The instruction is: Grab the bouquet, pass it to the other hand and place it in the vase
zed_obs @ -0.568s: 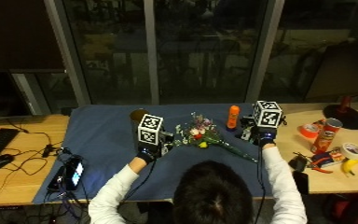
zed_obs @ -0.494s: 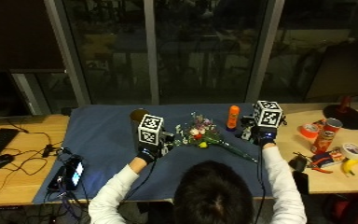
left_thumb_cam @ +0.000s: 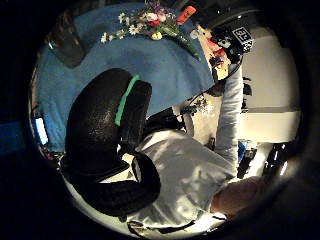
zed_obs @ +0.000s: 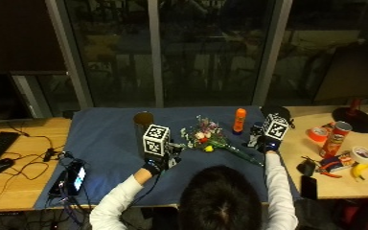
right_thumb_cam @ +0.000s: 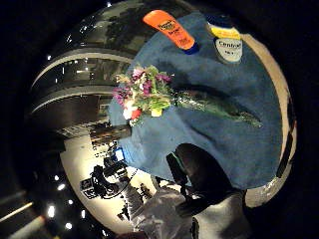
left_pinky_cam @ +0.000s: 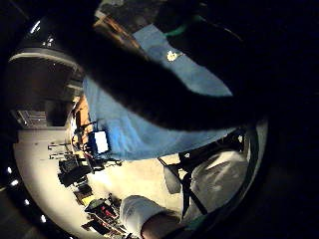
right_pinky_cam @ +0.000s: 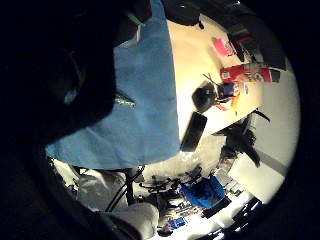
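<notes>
Blue cloth (zed_obs: 107, 139) carries your bouquet (zed_obs: 204, 138) | left hand (zed_obs: 155, 163) curled, holding nothing | right hand (zed_obs: 265, 143): grip unclear

My palm looks down on the bouquet (right_thumb_cam: 149, 97), which lies flat on the cloth (right_thumb_cam: 239, 134) covering the worktop, its blossoms bunched at one end and its wrapped stems (right_thumb_cam: 219, 107) trailing off toward the cloth's edge. Past the flowers an orange tube (right_thumb_cam: 169, 31) lies on the cloth, and just beside it a bottle (right_thumb_cam: 227, 42) with a pale label. A dark curled finger (right_thumb_cam: 202, 174) of mine shows close to the lens, apart from the bouquet.
</notes>
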A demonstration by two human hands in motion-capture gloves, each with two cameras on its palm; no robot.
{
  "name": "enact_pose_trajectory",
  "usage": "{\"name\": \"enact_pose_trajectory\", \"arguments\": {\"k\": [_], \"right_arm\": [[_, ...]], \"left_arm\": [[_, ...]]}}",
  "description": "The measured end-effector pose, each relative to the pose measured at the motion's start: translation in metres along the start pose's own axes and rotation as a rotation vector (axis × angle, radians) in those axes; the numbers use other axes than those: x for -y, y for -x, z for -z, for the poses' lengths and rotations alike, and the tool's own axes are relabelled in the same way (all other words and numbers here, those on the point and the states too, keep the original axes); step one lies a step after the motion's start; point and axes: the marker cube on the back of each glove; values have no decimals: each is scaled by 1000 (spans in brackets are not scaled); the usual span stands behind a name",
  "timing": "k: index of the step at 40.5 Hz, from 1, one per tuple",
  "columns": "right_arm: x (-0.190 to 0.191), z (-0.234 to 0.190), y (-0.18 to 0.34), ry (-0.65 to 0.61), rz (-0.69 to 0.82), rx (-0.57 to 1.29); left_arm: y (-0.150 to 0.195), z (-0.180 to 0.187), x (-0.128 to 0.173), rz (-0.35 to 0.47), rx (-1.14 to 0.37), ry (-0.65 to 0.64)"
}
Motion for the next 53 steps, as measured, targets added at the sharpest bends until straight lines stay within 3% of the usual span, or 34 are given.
{"name": "enact_pose_trajectory", "arguments": {"k": [3, 19, 25, 29, 34, 47, 53], "right_arm": [[-8, -5, 4, -39, 47, 4], [10, -90, -12, 120, -77, 2], [15, -110, -17, 111, -196, -33], [8, -116, -9, 178, -122, -60], [9, -119, -6, 137, -90, -105], [-1, -122, -4, 55, -225, -82], [-1, -121, 6, 25, -155, -116]], "left_arm": [[1, -3, -1, 0, -14, 21], [11, -4, -8, 34, -9, 18], [16, -13, -3, 45, -8, 42], [16, -16, -2, 50, -2, 56], [17, -20, -1, 49, -6, 61], [21, -28, -1, 55, 9, 71], [21, -31, -4, 49, 16, 92]]}}
